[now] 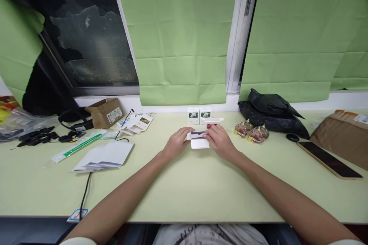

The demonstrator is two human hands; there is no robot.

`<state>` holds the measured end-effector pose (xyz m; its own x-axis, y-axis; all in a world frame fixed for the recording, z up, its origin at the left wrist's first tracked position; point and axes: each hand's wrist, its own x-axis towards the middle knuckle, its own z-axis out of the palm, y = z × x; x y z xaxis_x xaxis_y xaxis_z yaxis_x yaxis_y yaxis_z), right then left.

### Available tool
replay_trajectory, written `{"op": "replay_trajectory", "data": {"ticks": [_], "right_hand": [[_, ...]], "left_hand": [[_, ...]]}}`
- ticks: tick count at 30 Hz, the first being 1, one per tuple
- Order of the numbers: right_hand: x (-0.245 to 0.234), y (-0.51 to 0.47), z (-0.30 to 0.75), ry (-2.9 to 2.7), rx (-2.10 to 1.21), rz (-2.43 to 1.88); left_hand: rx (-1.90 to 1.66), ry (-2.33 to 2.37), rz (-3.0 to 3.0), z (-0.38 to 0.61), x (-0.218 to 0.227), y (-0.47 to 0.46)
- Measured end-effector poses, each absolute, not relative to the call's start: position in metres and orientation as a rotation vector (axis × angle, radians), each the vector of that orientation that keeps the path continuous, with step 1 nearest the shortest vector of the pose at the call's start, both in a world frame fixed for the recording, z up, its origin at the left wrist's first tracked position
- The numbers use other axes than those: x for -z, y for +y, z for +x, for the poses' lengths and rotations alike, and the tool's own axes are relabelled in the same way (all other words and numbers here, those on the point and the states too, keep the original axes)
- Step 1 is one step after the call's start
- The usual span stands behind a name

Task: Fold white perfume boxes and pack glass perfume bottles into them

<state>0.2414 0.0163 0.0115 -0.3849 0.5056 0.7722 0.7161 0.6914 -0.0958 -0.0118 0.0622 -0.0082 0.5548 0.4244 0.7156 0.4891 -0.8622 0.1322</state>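
Observation:
A small white carton [199,140] with its flap open lies on the pale green table [184,191] in the middle. My left hand [177,141] pinches its left end with curled fingers. My right hand [219,141] grips its right end, fingers closed over the top edge. Just behind the hands stand two closed white boxes [199,115] with a picture on the front. Beside them sits another open box [213,123] showing something red inside.
Two small glass bottles [252,131] lie right of the hands, with a black bag [273,114], a phone [329,159] and a brown parcel [342,133] farther right. To the left are flat white cartons [104,155], a black cable [85,195] and a torn brown box [105,112].

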Motion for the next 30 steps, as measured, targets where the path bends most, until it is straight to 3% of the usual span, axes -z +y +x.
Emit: {"op": "replay_trajectory", "data": {"ticks": [20,30], "right_hand": [[-0.008,0.0183,0.2417,-2.102,0.252,-0.908],[-0.008,0.0163,0.245,-2.196,0.446,-0.811]], "left_hand": [[1.227,-0.834,-2.62,-0.0134,0.0128,0.0658],[1.264,-0.818,-2.649,-0.0157,0.0099,0.0634]]}}
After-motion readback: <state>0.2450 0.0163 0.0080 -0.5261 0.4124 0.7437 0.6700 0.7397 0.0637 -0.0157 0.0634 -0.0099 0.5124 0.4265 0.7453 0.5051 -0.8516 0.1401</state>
